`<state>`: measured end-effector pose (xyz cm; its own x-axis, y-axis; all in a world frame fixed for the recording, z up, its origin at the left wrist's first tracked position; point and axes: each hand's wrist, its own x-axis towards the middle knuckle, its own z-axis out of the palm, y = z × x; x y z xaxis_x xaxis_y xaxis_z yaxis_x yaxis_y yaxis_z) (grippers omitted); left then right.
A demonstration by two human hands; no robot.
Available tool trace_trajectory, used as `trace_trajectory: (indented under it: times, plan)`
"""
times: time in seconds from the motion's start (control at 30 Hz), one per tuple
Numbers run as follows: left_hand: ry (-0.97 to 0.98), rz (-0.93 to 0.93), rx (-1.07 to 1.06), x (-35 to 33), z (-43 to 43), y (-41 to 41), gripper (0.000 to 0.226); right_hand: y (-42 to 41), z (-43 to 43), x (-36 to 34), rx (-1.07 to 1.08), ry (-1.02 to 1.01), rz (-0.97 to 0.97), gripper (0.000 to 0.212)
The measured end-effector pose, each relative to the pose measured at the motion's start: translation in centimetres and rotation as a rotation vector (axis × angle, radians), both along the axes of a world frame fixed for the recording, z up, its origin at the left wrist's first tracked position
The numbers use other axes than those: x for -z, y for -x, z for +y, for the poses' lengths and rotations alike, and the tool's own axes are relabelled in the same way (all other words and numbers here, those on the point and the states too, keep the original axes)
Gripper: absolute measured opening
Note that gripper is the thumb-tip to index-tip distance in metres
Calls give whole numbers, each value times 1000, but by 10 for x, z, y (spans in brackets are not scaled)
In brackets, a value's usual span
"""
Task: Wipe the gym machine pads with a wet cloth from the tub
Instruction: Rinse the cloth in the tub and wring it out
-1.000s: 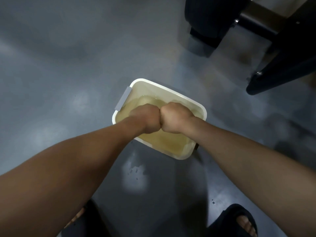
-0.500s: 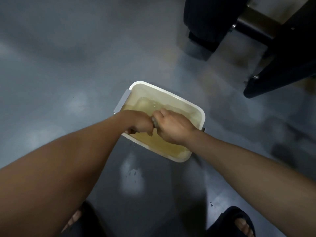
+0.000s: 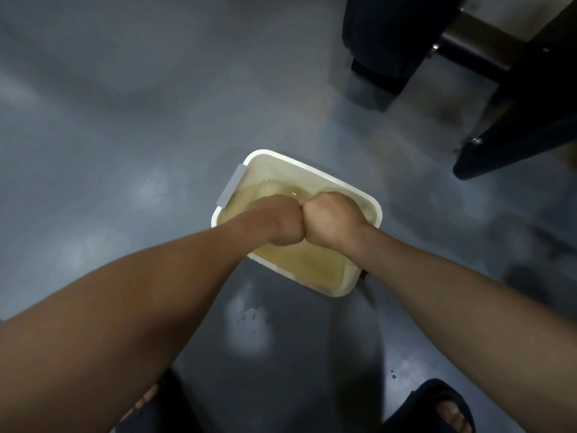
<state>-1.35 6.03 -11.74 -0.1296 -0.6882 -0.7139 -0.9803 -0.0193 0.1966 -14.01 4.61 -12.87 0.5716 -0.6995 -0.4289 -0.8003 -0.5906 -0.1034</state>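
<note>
A white tub (image 3: pixel 281 166) of yellowish water (image 3: pixel 306 257) stands on the grey floor in front of me. Both my fists are held over it, knuckles pressed together. My left hand (image 3: pixel 278 225) and my right hand (image 3: pixel 331 218) are clenched tight. The cloth is hidden inside the fists and does not show. A dark gym machine pad (image 3: pixel 387 29) is at the top right, well beyond the tub.
The tub has a grey handle clip (image 3: pixel 232 189) on its left side. A black machine frame foot (image 3: pixel 515 145) reaches onto the floor at the right. Water drops (image 3: pixel 249 317) lie on the floor by the tub. My sandalled feet (image 3: pixel 437 407) are at the bottom.
Half a second ago my fists were twisted against each other with a grey sliver of cloth showing between them. Now they are level again, knuckle to knuckle, slightly higher over the tub.
</note>
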Motion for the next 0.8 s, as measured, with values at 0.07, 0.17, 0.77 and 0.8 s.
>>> trace_trajectory:
  times: [0.07, 0.17, 0.77, 0.8]
  plan:
    - [192, -120, 124, 2, 6, 0, 18, -2, 2, -3, 88, -68, 5, 14]
    - [339, -207, 298, 2, 10, -6, 21, -6, 10, -1, 286, -239, -54, 16]
    - [194, -64, 87, 27, 8, -20, 22, 11, -2, 17, 491, -750, -198, 26]
    - [144, -11, -21, 31, 10, -24, 31, 14, -3, 19, 509, -771, -205, 27]
